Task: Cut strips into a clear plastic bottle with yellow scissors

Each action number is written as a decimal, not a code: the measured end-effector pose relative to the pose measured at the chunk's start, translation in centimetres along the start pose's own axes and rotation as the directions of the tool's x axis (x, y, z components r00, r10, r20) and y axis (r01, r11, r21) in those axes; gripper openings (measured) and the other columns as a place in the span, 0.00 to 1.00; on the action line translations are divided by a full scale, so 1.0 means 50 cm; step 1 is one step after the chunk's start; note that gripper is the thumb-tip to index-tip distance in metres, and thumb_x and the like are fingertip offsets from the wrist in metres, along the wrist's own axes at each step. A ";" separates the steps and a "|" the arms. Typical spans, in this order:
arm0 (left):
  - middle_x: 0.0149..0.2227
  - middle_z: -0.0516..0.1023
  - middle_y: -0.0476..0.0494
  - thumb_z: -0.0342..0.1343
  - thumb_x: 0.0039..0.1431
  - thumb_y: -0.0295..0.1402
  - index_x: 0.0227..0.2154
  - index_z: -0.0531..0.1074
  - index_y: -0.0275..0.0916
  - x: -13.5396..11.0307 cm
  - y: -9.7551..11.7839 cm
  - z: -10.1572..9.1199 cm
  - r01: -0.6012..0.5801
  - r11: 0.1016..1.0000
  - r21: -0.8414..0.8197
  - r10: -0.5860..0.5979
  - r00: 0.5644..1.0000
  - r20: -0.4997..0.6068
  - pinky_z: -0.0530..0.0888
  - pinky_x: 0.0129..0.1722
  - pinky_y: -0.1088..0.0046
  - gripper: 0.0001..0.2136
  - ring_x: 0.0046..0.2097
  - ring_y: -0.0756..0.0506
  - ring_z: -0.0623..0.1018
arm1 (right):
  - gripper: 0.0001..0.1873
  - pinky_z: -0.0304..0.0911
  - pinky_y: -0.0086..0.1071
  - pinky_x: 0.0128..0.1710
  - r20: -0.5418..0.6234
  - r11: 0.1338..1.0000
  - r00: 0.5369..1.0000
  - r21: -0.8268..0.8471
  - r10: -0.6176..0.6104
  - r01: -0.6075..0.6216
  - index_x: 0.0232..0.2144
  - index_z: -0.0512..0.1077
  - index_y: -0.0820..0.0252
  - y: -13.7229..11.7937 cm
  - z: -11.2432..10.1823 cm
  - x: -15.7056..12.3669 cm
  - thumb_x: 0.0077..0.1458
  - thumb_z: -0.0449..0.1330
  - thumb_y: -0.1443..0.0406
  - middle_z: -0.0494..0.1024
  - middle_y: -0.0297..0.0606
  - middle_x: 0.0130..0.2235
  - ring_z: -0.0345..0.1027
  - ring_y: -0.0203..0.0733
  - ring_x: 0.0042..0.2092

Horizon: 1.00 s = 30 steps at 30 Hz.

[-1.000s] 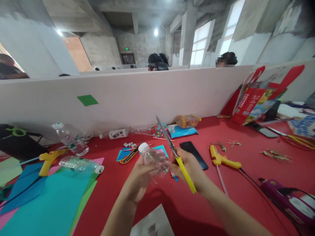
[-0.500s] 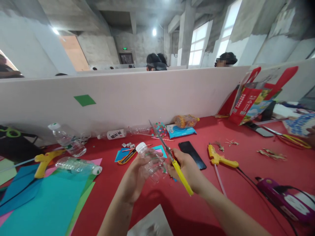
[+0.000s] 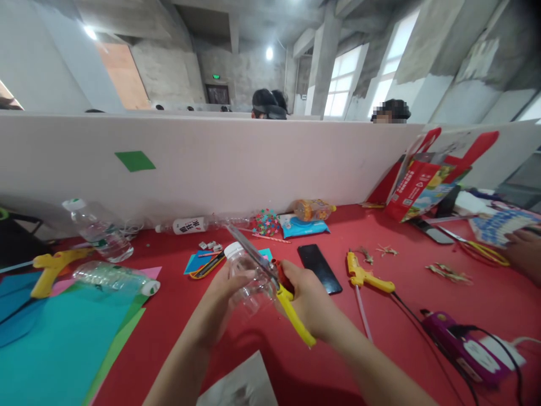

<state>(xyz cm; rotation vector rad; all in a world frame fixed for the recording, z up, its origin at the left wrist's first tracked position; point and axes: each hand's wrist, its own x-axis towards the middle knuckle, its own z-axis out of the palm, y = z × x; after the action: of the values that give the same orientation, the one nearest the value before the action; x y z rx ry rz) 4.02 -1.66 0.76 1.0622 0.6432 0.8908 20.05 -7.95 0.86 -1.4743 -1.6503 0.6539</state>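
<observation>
My left hand [image 3: 224,287] is wrapped round a clear plastic bottle [image 3: 256,296] with a white cap, tilted above the red table. In my right hand [image 3: 302,287] is a pair of scissors [image 3: 291,316] with yellow handles, its blades pointing up and to the left across the bottle. Whether the blades touch the plastic I cannot tell. Just beyond the bottle lie a utility knife [image 3: 208,265] and small sheets of blue paper [image 3: 194,263]. To the right of my right hand is a black phone [image 3: 320,268].
Yellow glue guns lie right [image 3: 369,276] and left [image 3: 54,268]. Coloured paper [image 3: 63,344] and plastic bottles [image 3: 112,279] are at left. A purple power strip [image 3: 465,349] with cables sits at right. A white partition [image 3: 220,169] borders the back. Another person's hand [image 3: 526,254] shows far right.
The scissors now lie across the upper part of the bottle, their blades lower and turned further left. Something red-orange shows by my right fingers. The whole view has shifted slightly.
</observation>
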 end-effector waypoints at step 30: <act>0.36 0.81 0.40 0.57 0.54 0.34 0.32 0.73 0.34 0.029 0.040 -0.083 -0.291 0.949 -0.120 0.216 0.879 -0.425 0.75 0.42 0.65 0.07 0.38 0.43 0.81 | 0.28 0.47 0.28 0.23 0.495 0.993 0.862 -0.094 0.108 -0.070 0.25 0.56 0.57 -0.006 -0.028 -0.034 0.59 0.46 0.40 0.55 0.28 0.25 0.52 0.35 0.26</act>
<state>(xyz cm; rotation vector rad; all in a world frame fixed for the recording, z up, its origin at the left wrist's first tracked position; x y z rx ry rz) 0.81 1.90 1.04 0.8102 0.7605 1.4001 21.01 -9.86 1.48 -1.5226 -2.0192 1.1126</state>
